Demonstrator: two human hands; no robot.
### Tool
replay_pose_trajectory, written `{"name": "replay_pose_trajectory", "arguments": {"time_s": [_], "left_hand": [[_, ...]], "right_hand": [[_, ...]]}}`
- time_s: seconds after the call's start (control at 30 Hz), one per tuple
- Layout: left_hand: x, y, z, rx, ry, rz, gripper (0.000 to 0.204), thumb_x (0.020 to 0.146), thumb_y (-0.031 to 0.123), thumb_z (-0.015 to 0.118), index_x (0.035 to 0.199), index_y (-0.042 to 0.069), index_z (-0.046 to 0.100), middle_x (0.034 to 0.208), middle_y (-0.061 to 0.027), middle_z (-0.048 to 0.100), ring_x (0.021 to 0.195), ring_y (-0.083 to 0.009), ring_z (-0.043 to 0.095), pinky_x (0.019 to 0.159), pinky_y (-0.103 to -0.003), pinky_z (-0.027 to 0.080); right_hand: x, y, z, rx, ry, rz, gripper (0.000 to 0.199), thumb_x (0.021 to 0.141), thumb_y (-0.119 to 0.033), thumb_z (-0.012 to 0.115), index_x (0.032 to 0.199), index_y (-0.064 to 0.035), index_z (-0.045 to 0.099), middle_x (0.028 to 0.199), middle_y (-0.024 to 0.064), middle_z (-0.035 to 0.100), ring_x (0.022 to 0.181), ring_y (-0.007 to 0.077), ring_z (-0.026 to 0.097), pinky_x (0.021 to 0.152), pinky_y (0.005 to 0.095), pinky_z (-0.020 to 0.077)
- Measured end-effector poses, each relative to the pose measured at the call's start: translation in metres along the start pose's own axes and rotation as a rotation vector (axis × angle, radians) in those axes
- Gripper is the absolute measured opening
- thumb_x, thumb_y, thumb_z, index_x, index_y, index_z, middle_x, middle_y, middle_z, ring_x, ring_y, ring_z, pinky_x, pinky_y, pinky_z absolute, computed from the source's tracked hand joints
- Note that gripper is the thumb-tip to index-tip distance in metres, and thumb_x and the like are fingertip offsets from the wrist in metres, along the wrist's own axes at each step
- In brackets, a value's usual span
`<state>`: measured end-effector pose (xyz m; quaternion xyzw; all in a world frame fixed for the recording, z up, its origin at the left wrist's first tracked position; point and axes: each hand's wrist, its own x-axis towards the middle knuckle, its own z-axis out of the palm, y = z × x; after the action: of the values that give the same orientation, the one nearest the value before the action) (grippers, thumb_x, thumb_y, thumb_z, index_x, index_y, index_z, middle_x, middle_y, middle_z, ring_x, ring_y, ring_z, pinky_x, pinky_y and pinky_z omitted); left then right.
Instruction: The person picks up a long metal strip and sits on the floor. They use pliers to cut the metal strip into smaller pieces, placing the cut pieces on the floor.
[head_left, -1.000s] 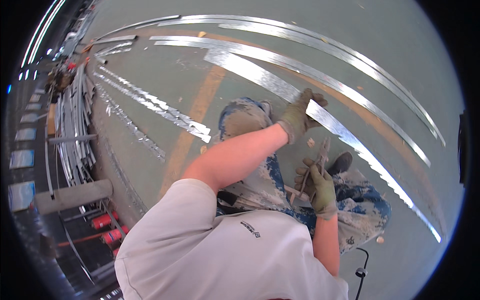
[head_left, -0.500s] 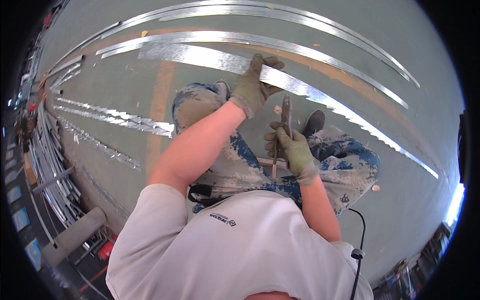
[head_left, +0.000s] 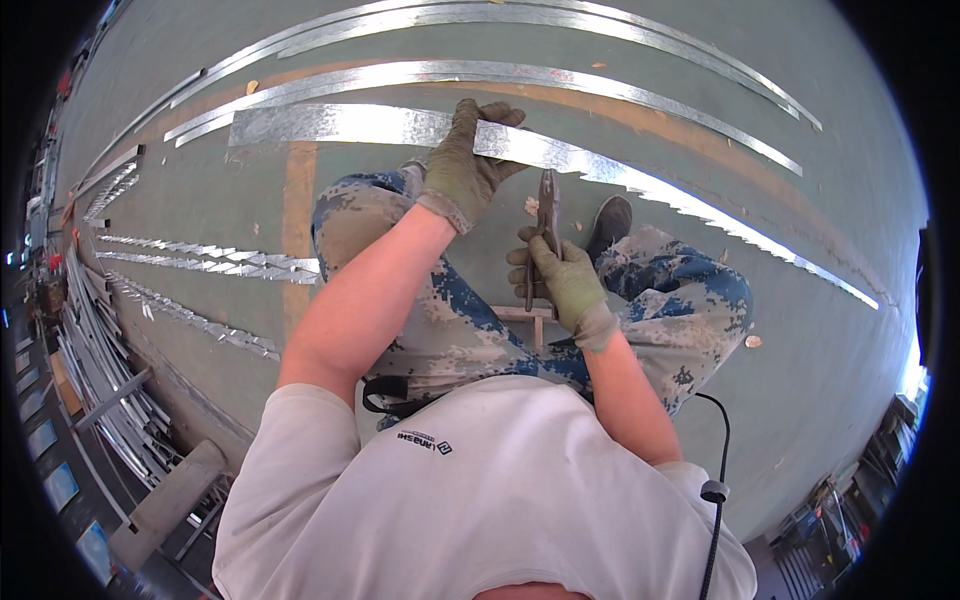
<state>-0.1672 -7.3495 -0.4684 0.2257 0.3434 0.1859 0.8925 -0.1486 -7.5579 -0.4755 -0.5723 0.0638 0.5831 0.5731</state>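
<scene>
My left hand [head_left: 462, 170], in an olive work glove, grips a long shiny sheet-metal strip [head_left: 370, 124] in front of my knees. The thumb side lies over the strip and the fingers reach past its far edge. Saw-like notches run along the strip's near edge [head_left: 690, 206] to the right. Below the strip, my right hand [head_left: 562, 275], gloved too, is closed round dark metal tin snips [head_left: 547, 205]. Their jaws point up toward the start of the notches, just short of the metal. The palm and fingers partly hide the handles.
Beyond lie plain metal strips [head_left: 480, 72] on the green floor. Zigzag-cut strips [head_left: 210, 262] lie to my left, near a pile of metal profiles [head_left: 110, 360]. Under me shows part of a low wooden seat [head_left: 520, 313]. A black cord [head_left: 722, 440] hangs on the right.
The view has shifted a little. My left hand and the notched strip have slid slightly left. The snips stay below the strip, held as before.
</scene>
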Motion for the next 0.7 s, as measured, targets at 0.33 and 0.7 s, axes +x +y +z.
{"name": "replay_pose_trajectory", "arguments": {"time_s": [0.33, 0.7], "left_hand": [[0.001, -0.002, -0.002, 0.014, -0.009, 0.007, 0.048, 0.107, 0.044, 0.047, 0.121, -0.001, 0.058, 0.123, -0.0193, 0.064, 0.117, -0.0381, 0.064, 0.098, -0.055, 0.059], [0.002, 0.0, -0.001, 0.019, -0.082, 0.028, 0.046, 0.105, 0.042, 0.051, 0.119, -0.001, 0.059, 0.126, -0.0212, 0.063, 0.12, -0.0399, 0.062, 0.101, -0.056, 0.057]], "right_hand": [[0.006, -0.001, 0.001, 0.028, 0.014, -0.009, 0.035, 0.105, -0.03, 0.059, 0.128, -0.0043, 0.061, 0.091, 0.0064, 0.069, 0.073, 0.0163, 0.066, 0.063, 0.0309, 0.0535], [0.002, -0.005, -0.008, 0.217, -0.085, 0.013, 0.031, 0.105, -0.026, 0.057, 0.123, -0.002, 0.064, 0.081, 0.0055, 0.067, 0.064, 0.0154, 0.063, 0.055, 0.0315, 0.0524]]}}
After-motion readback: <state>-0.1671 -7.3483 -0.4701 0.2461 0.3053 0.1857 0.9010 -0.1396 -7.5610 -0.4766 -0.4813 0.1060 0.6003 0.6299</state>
